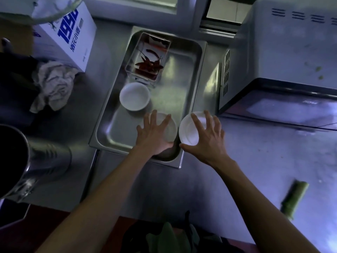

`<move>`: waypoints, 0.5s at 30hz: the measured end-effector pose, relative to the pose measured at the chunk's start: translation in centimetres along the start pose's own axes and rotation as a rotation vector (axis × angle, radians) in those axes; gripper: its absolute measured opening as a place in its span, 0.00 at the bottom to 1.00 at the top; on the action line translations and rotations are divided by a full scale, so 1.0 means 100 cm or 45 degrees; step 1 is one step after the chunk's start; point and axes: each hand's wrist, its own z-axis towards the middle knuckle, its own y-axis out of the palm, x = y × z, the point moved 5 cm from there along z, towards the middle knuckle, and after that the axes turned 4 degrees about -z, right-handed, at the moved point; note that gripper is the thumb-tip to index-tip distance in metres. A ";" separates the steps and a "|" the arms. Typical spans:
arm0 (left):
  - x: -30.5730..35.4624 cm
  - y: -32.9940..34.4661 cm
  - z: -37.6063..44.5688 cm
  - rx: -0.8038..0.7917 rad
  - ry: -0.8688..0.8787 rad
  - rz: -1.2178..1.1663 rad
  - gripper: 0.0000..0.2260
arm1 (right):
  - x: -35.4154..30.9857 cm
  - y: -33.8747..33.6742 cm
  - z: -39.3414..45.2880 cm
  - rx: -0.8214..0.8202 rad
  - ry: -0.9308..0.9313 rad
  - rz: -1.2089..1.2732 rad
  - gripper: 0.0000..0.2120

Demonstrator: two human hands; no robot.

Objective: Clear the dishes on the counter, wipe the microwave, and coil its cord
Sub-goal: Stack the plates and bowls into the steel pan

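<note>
Right hand [206, 137] fingers clamped on small white ceramic bowl [187, 131] at steel tray's [197, 73] right rim; left hand [155, 135] spread flat on second white bowl [170, 128] inside. Lift clear of rim, nest gently.

The picture is dim, with a cold blue-violet cast strongest on the right side of the frame. Light seems to fall from the upper right: the counter [264, 157] at right shows pale, blotchy glare, and the steel tray [184, 73] in the centre carries soft greenish-white reflections on its floor. The left edge and lower corners sink into near black, swallowing detail around the pot [36, 161]. Wide-angle distortion bows the microwave [282, 52] and box [67, 33] outward near the top. The whole frame is slightly soft, with motion smear on the green stalk [293, 198] at lower right.
</note>
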 end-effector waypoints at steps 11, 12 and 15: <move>0.006 0.009 0.011 -0.076 -0.028 0.043 0.48 | 0.015 0.001 -0.004 -0.012 -0.003 0.009 0.52; 0.006 0.010 0.012 -0.079 -0.028 0.047 0.48 | 0.016 0.001 -0.005 -0.012 -0.001 0.008 0.52; 0.004 0.014 0.016 -0.077 -0.040 0.024 0.48 | 0.019 0.004 -0.005 -0.017 0.006 0.009 0.52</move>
